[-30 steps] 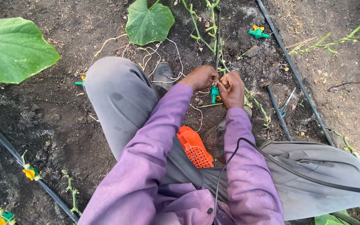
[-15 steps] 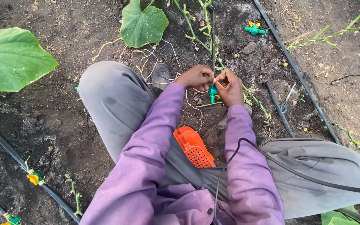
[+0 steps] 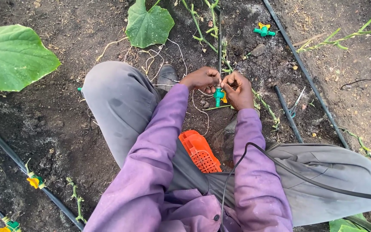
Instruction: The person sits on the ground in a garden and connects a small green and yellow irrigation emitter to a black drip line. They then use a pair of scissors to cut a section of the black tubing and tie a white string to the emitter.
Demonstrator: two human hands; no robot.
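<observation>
The person squats on dark soil (image 3: pixel 44 129), knees spread, both purple sleeves reaching to twelve o'clock. The left hand (image 3: pixel 202 79) and the right hand (image 3: pixel 238 89) meet just above a small green clip (image 3: pixel 218 95) with a yellow part beside it, set at the base of a thin plant stem (image 3: pixel 220 47) that runs up toward twelve o'clock.

Both hands have their fingers drawn together, pinching a pale string (image 3: pixel 197 107) right at the clip; the string loops down toward six o'clock and away to ten o'clock across the ground. Whether either hand also touches the clip itself cannot be told.

Judgement: the step in hand is fastening the string to the stem at the clip. The next move calls for fine finger work, keeping the string taut without bending the stem.

An orange slotted crate (image 3: pixel 199 151) lies between the knees. A black irrigation pipe (image 3: pixel 305 73) runs at two o'clock, with a second green-and-yellow fitting (image 3: pixel 263 30) at one o'clock. A broad leaf (image 3: pixel 11 58) lies at ten o'clock.
</observation>
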